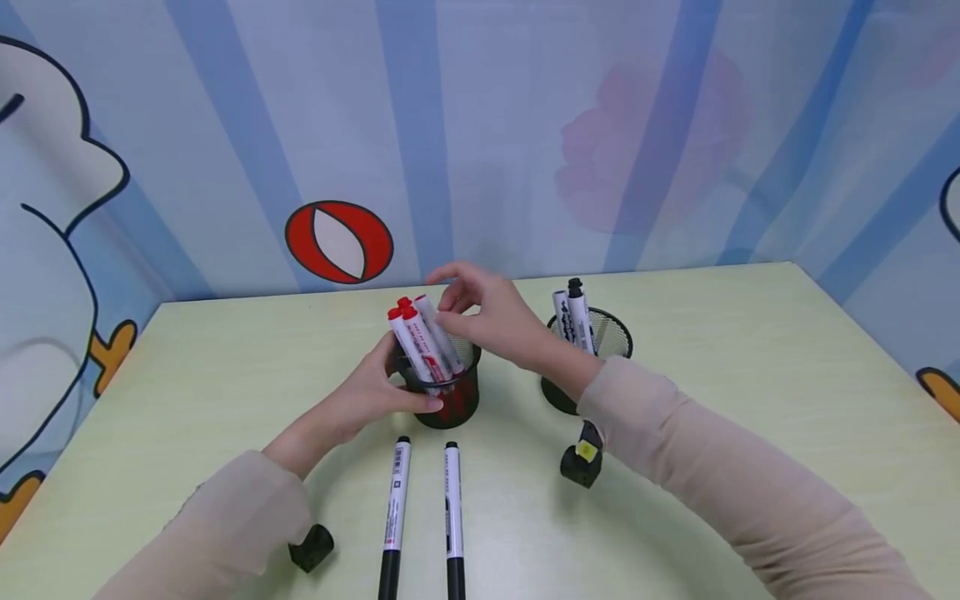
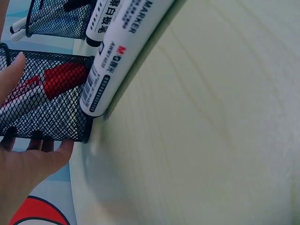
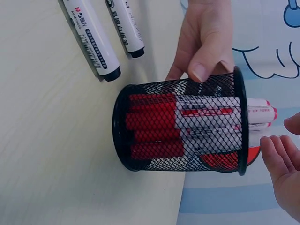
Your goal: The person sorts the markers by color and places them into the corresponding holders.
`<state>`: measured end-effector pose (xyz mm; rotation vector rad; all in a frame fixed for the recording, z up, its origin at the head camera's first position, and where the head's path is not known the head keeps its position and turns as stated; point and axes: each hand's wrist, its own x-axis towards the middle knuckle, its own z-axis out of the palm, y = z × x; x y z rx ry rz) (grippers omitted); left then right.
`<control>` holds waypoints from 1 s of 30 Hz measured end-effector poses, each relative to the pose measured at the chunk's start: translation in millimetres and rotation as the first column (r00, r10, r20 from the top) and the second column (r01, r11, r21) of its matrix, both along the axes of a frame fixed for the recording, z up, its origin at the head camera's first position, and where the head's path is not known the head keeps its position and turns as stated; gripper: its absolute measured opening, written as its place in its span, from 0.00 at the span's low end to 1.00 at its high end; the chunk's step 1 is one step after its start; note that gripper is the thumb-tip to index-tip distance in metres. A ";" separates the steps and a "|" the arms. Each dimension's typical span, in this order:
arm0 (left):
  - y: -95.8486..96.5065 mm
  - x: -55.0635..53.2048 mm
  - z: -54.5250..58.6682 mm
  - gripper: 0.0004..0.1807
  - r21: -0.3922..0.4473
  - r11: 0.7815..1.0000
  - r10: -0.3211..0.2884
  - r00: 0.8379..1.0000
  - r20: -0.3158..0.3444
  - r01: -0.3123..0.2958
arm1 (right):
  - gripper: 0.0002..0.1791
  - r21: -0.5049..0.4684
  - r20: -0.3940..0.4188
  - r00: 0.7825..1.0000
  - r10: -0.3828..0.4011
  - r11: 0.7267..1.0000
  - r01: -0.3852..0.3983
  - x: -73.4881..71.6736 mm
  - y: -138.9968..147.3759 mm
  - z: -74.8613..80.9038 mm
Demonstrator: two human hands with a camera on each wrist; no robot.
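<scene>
My left hand [image 1: 363,392] grips a black mesh pen cup [image 1: 459,406] on the table, thumb at the front and fingers around the left side. Several red-and-white markers [image 1: 422,346] lean inside it; through the mesh in the right wrist view, their red caps [image 3: 152,126] point to the cup's base. Above the rim, my right hand [image 1: 495,315] hovers beside the marker tops, its fingers loosely bent. In the right wrist view a small gap shows between these fingertips [image 3: 269,145] and the marker ends [image 3: 262,114].
A second black mesh cup [image 1: 613,332] stands to the right, partly behind the right forearm, holding black-and-white markers [image 1: 577,312]. Two black-capped markers, one left [image 1: 397,500] and one right [image 1: 453,500], lie on the pale table nearer me. A patterned curtain [image 1: 510,125] hangs behind.
</scene>
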<state>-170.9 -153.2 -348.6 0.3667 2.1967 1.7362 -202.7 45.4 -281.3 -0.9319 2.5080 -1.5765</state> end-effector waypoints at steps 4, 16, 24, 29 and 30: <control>-0.2 0.2 -0.9 0.49 -0.021 1.000 0.019 1.000 0.013 -0.019 | 0.19 -0.023 0.016 1.000 -0.009 1.000 0.009 0.8 9.0 5.5; -8.6 -1.2 0.9 0.45 -0.065 0.998 0.015 1.000 0.010 -0.014 | 0.20 -0.083 0.020 0.999 -0.032 0.996 0.034 3.3 43.0 22.0; -20.9 6.2 0.7 0.42 -0.130 0.990 0.054 0.997 0.049 -0.047 | 0.21 -0.085 0.005 0.999 -0.037 0.996 0.037 7.5 69.5 28.2; -27.3 11.4 1.1 0.38 -0.205 0.975 0.096 0.993 0.073 -0.080 | 0.21 -0.084 0.024 0.998 -0.063 0.994 0.064 7.5 86.1 29.8; -28.2 12.9 1.9 0.37 -0.218 0.972 0.105 0.992 0.075 -0.086 | 0.22 -0.078 0.025 0.997 -0.073 0.994 0.075 7.3 89.4 29.7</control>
